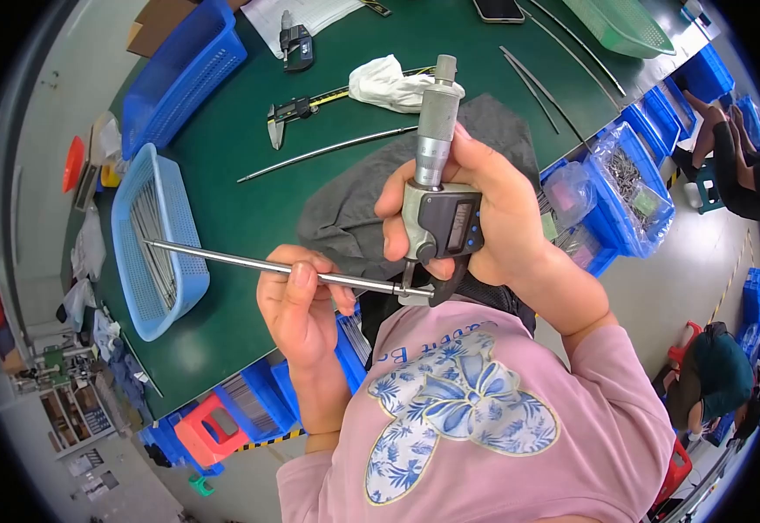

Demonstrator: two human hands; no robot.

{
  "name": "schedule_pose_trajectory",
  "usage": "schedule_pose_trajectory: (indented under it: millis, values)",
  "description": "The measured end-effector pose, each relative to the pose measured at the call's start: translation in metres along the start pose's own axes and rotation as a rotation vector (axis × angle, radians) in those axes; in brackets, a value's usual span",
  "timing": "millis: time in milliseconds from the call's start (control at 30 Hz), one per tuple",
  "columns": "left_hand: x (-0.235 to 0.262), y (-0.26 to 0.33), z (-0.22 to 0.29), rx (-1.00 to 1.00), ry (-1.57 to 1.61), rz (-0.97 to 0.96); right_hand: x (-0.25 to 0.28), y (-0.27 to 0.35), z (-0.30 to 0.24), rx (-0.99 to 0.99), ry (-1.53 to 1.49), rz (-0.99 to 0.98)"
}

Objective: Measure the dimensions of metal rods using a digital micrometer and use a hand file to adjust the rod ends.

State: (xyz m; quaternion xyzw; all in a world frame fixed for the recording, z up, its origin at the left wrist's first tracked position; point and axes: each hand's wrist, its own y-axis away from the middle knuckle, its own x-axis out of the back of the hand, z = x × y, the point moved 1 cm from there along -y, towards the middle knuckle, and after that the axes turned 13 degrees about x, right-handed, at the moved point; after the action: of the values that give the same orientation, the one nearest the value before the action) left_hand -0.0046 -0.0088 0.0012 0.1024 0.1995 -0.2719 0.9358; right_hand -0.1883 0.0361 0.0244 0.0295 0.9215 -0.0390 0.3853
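Left hand (pixel 297 305) pinches slim metal rod (pixel 223 257) between thumb and fingers; right hand (pixel 511 213) grips digital micrometer (pixel 439 131), thimble pointing up. Rod slants in front of the person, over green table (pixel 232 327), its right end at the micrometer's measuring gap; can't tell if clamped. Light blue basket (pixel 191 296) with more rods at left; caliper (pixel 295 110) lies beyond, near white cloth (pixel 384 83).

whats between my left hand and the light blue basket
In the head view, the metal rod held in the left hand spans that stretch, over the green table.
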Motion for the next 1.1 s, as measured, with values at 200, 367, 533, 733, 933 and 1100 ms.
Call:
schedule_pose_trajectory:
  millis: [200,367,533,733,933,1100]
  values:
    - [-0.0002,-0.0008,0.0021,-0.003,-0.019,0.002,-0.0026,-0.0014,-0.0009,0.018,-0.043,0.021]
    - [-0.0001,-0.0020,-0.0009,0.004,0.004,-0.006,-0.0018,-0.0004,0.0020,0.003,-0.012,0.050]
    - [-0.0014,-0.0021,-0.0019,0.007,0.022,-0.022,-0.0023,0.0003,-0.0009,-0.001,-0.023,0.047]
    - [0.0015,-0.0012,-0.0019,0.004,0.020,-0.016,-0.0049,0.0009,-0.0010,-0.027,0.085,0.016]
    - [0.0003,-0.0010,-0.0014,0.001,0.045,-0.031,-0.0024,0.0036,0.0011,0.026,0.011,0.018]
    - [0.0009,0.0015,0.0000,-0.009,0.053,-0.018,-0.0039,0.0032,0.0022,0.010,-0.037,0.013]
